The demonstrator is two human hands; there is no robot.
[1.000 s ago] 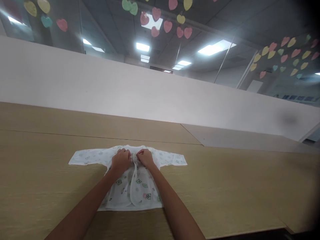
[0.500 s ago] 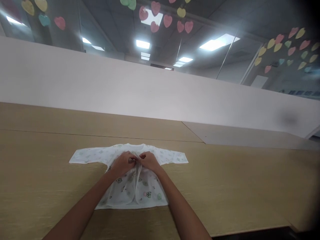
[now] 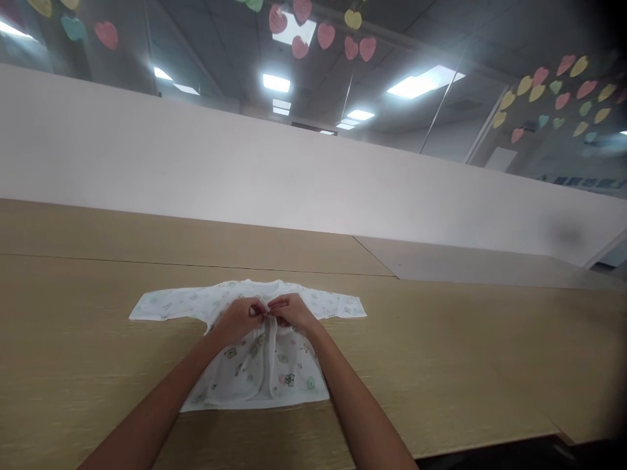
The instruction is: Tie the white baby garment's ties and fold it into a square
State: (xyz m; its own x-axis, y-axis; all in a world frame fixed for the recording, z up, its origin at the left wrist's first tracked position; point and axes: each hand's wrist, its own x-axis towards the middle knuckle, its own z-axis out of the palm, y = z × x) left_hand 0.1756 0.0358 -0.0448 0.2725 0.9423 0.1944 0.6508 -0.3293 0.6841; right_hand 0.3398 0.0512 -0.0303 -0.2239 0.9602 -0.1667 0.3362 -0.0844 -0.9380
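Sleeves (image 3: 169,305) reaching left and right, a small white printed shirt (image 3: 296,358) lay on the wood-toned table (image 3: 465,365), its neckline (image 3: 264,286) on the far side. The left hand (image 3: 241,318) and right hand (image 3: 295,313) met just nearer than the neckline, thumb and fingers of each pinching the cloth at the front opening, which gaped slightly toward the near hem (image 3: 245,404). A white partition (image 3: 274,176) stood beyond.

L hand (image 3: 241,321) & R hand (image 3: 294,313) were brought tog. at front of shirt (image 3: 240,369); R front edge (image 3: 273,369) was shifted rightwd.
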